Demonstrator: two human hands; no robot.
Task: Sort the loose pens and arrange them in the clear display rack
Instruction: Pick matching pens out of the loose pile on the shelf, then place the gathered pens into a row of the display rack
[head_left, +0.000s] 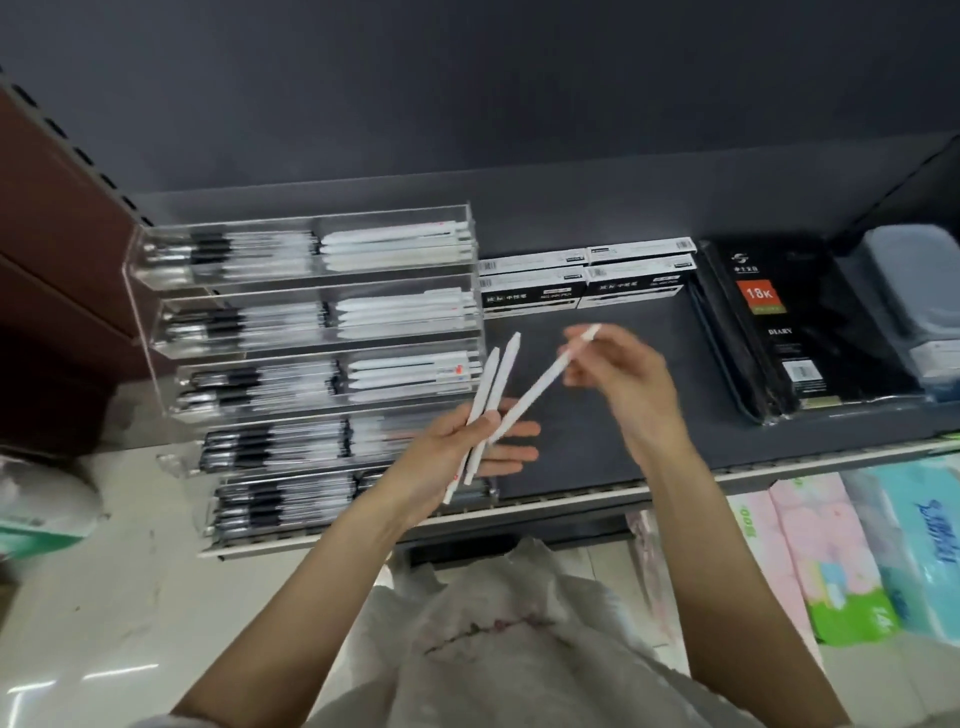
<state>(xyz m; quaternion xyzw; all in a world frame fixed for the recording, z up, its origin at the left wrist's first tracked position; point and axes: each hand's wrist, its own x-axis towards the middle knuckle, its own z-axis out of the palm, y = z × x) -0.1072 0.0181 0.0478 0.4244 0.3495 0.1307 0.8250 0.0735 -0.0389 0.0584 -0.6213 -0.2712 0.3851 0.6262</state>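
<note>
The clear display rack (306, 322) stands on the left of the dark shelf, its stepped tiers filled with black-and-clear pens on the left and white pens on the right. My left hand (457, 447) holds two white pens (491, 395) in front of the rack's lower right corner, thumb over them, the other fingers stretched out. A third white pen (540, 387) slants up to the right; my right hand (623, 379) pinches its upper end, and its lower end reaches my left fingers. The right hand is blurred.
Boxes of gel pens (582, 278) lie behind my hands on the shelf (597, 457). Black diary notebooks (779, 327) and a grey plastic case (919, 291) sit at the right. Tissue packs (852, 551) are stacked below right. A white plastic bag (519, 639) hangs below my arms.
</note>
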